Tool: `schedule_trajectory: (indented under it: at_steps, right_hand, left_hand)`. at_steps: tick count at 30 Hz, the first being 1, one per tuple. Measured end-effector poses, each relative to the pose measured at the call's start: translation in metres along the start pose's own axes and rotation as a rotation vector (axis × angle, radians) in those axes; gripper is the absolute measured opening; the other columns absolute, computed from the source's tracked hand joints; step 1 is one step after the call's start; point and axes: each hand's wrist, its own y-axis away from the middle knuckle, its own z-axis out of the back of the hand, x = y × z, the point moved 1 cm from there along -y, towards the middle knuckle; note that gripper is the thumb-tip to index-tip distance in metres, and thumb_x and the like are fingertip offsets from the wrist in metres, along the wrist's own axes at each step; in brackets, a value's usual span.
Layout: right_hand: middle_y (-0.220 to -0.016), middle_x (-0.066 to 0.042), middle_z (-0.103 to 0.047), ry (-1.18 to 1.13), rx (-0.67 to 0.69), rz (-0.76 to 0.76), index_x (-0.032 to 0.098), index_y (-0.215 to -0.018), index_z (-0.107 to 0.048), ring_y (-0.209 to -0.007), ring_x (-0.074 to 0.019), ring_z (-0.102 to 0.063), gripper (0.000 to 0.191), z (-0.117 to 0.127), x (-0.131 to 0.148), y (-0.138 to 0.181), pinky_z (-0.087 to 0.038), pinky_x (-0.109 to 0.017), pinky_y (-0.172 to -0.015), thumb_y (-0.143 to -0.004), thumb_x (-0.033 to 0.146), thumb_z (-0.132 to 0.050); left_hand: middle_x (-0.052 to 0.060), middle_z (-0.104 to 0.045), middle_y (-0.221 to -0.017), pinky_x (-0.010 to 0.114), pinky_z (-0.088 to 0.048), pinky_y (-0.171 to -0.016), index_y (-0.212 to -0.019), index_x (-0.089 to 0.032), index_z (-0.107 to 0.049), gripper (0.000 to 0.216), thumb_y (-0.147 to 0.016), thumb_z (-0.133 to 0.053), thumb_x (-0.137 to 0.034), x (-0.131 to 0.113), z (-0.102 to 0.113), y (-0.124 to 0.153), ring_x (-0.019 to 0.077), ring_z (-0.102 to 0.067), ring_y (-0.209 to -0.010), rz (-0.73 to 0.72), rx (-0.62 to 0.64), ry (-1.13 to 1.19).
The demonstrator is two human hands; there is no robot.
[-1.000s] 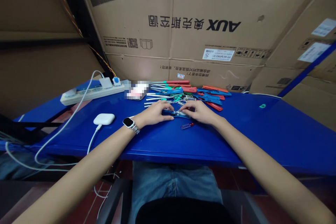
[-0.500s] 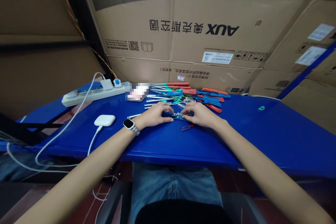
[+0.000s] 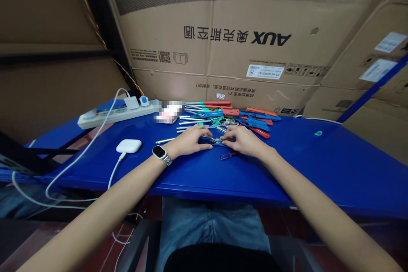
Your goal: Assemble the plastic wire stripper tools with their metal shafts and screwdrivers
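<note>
My left hand (image 3: 189, 140), wearing a watch (image 3: 159, 151) at the wrist, grips the left end of a blue plastic handle shell (image 3: 218, 144) low over the table. At its other end, my right hand (image 3: 244, 139) holds the shell with bent fingers. Small metal parts show between my fingertips, too fine to tell apart. Just below my right fingers lies a small screwdriver (image 3: 227, 156) with a see-through handle. Behind my hands is a pile of long-nosed lighter parts: metal tubes (image 3: 188, 122), red handles (image 3: 230, 111) and blue handles (image 3: 255, 122).
A white earphone case (image 3: 128, 146) on a cable and a power strip (image 3: 108, 116) with chargers are on the left. A phone (image 3: 170, 112), partly blurred out, lies behind. One green piece (image 3: 318, 133) rests at the right. Cardboard (image 3: 204, 59) walls the back of the blue table (image 3: 318, 165).
The view has shifted very slightly. Both hands keep their hold on the blue handle shell, with hardly any movement.
</note>
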Motion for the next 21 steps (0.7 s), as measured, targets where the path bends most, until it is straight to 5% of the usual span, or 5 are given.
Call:
schedule_trajectory:
  at_steps: [10,21]
  right_hand:
    - [-0.096,-0.004,-0.068,0.018,0.011,-0.024,0.023,-0.104,-0.079,-0.080,-0.0161,-0.062,0.021,0.001,0.000,-0.001,-0.042,-0.027,-0.071,-0.088,0.025,-0.066]
    - [-0.098,-0.004,-0.069,0.032,0.016,-0.063,0.025,-0.103,-0.079,-0.082,-0.0164,-0.062,0.020,0.002,0.002,-0.001,-0.040,-0.026,-0.068,-0.088,0.027,-0.066]
  left_hand:
    - [0.010,-0.061,-0.122,0.044,-0.043,-0.100,-0.128,-0.021,-0.058,0.036,-0.098,-0.053,-0.040,-0.012,-0.006,-0.002,0.0278,-0.055,-0.117,-0.089,-0.007,-0.155]
    - [0.010,-0.062,-0.108,0.040,-0.046,-0.091,-0.116,-0.019,-0.066,0.031,-0.099,-0.050,-0.040,-0.009,-0.011,-0.008,0.0260,-0.058,-0.104,-0.119,-0.046,-0.144]
